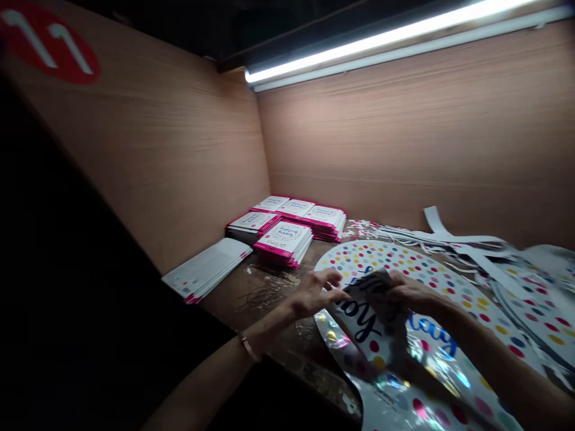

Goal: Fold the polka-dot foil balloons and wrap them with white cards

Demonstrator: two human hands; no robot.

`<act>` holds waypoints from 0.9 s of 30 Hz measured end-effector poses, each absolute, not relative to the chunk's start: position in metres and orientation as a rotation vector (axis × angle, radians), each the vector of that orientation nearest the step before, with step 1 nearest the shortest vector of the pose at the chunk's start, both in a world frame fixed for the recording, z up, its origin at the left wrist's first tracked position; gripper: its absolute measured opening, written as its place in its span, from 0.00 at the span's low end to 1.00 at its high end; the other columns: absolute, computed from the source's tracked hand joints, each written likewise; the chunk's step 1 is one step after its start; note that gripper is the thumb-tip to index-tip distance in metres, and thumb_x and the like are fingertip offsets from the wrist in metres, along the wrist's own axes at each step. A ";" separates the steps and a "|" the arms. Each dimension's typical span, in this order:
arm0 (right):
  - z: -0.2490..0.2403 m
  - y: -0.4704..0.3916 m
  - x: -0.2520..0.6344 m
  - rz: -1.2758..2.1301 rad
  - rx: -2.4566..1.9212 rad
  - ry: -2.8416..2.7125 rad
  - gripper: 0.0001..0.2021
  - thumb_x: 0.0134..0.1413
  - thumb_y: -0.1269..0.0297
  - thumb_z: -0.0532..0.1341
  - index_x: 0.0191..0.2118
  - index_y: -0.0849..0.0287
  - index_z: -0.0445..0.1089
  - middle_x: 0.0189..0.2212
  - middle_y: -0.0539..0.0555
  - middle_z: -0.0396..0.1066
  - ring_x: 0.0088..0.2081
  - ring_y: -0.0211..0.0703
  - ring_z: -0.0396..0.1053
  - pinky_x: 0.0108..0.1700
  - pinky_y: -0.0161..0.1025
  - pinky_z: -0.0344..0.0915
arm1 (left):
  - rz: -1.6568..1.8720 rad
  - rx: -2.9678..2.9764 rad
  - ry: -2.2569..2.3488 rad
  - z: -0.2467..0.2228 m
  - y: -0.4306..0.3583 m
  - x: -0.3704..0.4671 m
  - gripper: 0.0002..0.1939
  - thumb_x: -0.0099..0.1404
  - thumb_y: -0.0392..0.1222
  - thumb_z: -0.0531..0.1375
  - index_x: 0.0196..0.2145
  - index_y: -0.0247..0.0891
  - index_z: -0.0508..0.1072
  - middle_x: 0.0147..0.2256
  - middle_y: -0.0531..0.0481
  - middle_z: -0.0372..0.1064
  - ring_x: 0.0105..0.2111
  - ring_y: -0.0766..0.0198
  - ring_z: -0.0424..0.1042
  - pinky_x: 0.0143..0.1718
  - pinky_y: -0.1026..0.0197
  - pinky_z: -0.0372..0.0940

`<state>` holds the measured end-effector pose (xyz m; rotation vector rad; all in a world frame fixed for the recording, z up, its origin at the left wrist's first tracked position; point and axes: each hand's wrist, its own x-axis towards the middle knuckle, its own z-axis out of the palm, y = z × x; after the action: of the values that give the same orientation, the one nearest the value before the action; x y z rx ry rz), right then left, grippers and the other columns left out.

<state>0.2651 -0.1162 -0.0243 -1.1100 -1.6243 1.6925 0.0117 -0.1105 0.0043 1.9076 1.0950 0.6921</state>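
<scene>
A white foil balloon with colored dots and blue lettering (366, 317) is folded over between my hands, above the work surface. My right hand (411, 292) pinches its upper edge, with the fingertips partly hidden by the foil. My left hand (317, 292) is at the left side of the fold, thumb and fingers apart; whether the fingertips touch the foil I cannot tell. Beneath lie more flat, dotted foil balloons (390, 257), shiny and spread across the right part of the surface.
Stacks of pink-and-white printed packets (283, 239) stand in the back left corner. Flat white sleeves (211, 266) lie at the left edge. Thin dark strands (265, 293) are near my left hand. White ribbons (467, 242) lie at the back right, below a lit tube (381, 42).
</scene>
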 end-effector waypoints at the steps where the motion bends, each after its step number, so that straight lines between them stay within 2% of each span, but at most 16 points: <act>1: -0.032 -0.122 0.262 1.717 -1.103 -1.524 0.10 0.38 0.63 0.66 0.24 0.66 0.72 0.20 0.50 0.71 0.22 0.36 0.67 0.26 0.31 0.63 | 0.720 2.052 1.172 0.007 -0.114 -0.019 0.22 0.49 0.48 0.64 0.42 0.38 0.71 0.42 0.49 0.70 0.40 0.59 0.69 0.41 0.60 0.64; 2: -0.040 -0.127 0.260 1.734 -1.115 -1.408 0.10 0.39 0.62 0.67 0.26 0.66 0.72 0.21 0.51 0.72 0.23 0.36 0.68 0.26 0.30 0.63 | 0.744 2.185 1.324 0.009 -0.115 -0.055 0.27 0.51 0.49 0.63 0.48 0.39 0.68 0.49 0.47 0.66 0.48 0.56 0.65 0.49 0.58 0.59; 4: -0.055 -0.135 0.259 1.758 -1.168 -1.167 0.11 0.38 0.62 0.68 0.29 0.65 0.73 0.24 0.53 0.74 0.26 0.38 0.70 0.28 0.31 0.66 | 0.628 2.342 1.800 0.010 -0.116 -0.131 0.34 0.51 0.52 0.62 0.54 0.38 0.63 0.57 0.42 0.56 0.57 0.51 0.53 0.57 0.51 0.49; 6: -0.067 -0.139 0.260 1.778 -1.222 -0.960 0.12 0.37 0.64 0.69 0.30 0.63 0.72 0.27 0.54 0.75 0.29 0.41 0.72 0.31 0.32 0.69 | 0.298 2.259 2.298 0.006 -0.116 -0.201 0.38 0.52 0.56 0.61 0.56 0.36 0.60 0.60 0.38 0.48 0.60 0.42 0.43 0.57 0.41 0.44; 7: -0.071 -0.140 0.260 1.782 -1.237 -0.884 0.12 0.37 0.65 0.69 0.31 0.63 0.72 0.27 0.54 0.75 0.31 0.42 0.73 0.33 0.33 0.70 | 0.087 2.166 2.430 0.002 -0.116 -0.230 0.38 0.53 0.57 0.59 0.58 0.35 0.58 0.61 0.36 0.45 0.60 0.39 0.41 0.55 0.37 0.44; 10: -0.077 -0.142 0.259 1.769 -1.277 -0.773 0.11 0.38 0.68 0.69 0.32 0.62 0.71 0.27 0.55 0.75 0.32 0.44 0.74 0.34 0.35 0.71 | -0.175 2.055 2.470 -0.010 -0.122 -0.282 0.35 0.57 0.56 0.55 0.58 0.37 0.57 0.60 0.37 0.47 0.59 0.41 0.46 0.51 0.37 0.51; 15: -0.076 -0.142 0.256 1.739 -1.309 -0.758 0.10 0.39 0.70 0.68 0.33 0.63 0.70 0.25 0.55 0.75 0.30 0.44 0.74 0.32 0.35 0.73 | -0.166 2.149 2.435 -0.013 -0.134 -0.290 0.28 0.59 0.51 0.53 0.55 0.35 0.63 0.57 0.42 0.57 0.58 0.54 0.54 0.55 0.57 0.53; 17: -0.077 -0.142 0.254 1.706 -1.315 -0.743 0.10 0.39 0.71 0.67 0.32 0.63 0.71 0.25 0.55 0.75 0.30 0.45 0.74 0.31 0.36 0.73 | -0.145 2.198 2.443 -0.004 -0.138 -0.287 0.21 0.62 0.46 0.49 0.50 0.35 0.67 0.52 0.44 0.64 0.53 0.57 0.61 0.52 0.61 0.57; 19: -0.077 -0.139 0.255 1.654 -1.309 -0.698 0.10 0.37 0.72 0.67 0.31 0.64 0.71 0.25 0.56 0.75 0.29 0.46 0.74 0.30 0.36 0.73 | -0.123 2.239 2.462 0.010 -0.145 -0.281 0.19 0.64 0.39 0.43 0.45 0.33 0.69 0.45 0.43 0.70 0.46 0.56 0.68 0.46 0.60 0.61; 22: -0.074 -0.133 0.266 1.425 -1.285 -0.555 0.09 0.35 0.73 0.67 0.28 0.65 0.70 0.22 0.55 0.73 0.26 0.45 0.73 0.28 0.37 0.73 | 0.125 2.398 2.564 0.033 -0.158 -0.255 0.20 0.65 0.36 0.39 0.44 0.30 0.67 0.41 0.40 0.70 0.42 0.54 0.70 0.41 0.56 0.64; 24: -0.069 -0.128 0.281 1.187 -1.258 -0.454 0.09 0.34 0.72 0.67 0.27 0.62 0.69 0.21 0.52 0.73 0.26 0.44 0.73 0.28 0.38 0.73 | 0.630 2.719 2.474 0.039 -0.167 -0.218 0.17 0.66 0.38 0.42 0.47 0.34 0.65 0.43 0.45 0.70 0.43 0.55 0.70 0.43 0.57 0.64; 26: -0.062 -0.125 0.303 0.964 -1.220 -0.388 0.10 0.33 0.71 0.68 0.26 0.60 0.68 0.22 0.49 0.72 0.29 0.43 0.73 0.31 0.37 0.74 | 1.042 3.069 1.992 0.032 -0.172 -0.168 0.17 0.65 0.35 0.46 0.51 0.38 0.62 0.47 0.46 0.68 0.44 0.57 0.70 0.44 0.57 0.65; 27: -0.059 -0.125 0.315 0.871 -1.207 -0.361 0.10 0.33 0.71 0.67 0.26 0.59 0.67 0.22 0.48 0.72 0.31 0.43 0.73 0.32 0.37 0.74 | 1.069 3.179 1.693 0.023 -0.174 -0.141 0.20 0.63 0.32 0.47 0.53 0.38 0.60 0.48 0.45 0.67 0.46 0.56 0.69 0.46 0.57 0.65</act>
<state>0.3152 -0.1248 -0.0593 -1.2067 -0.3613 0.8712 -0.1412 -0.1736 0.0226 3.1785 1.6927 1.0695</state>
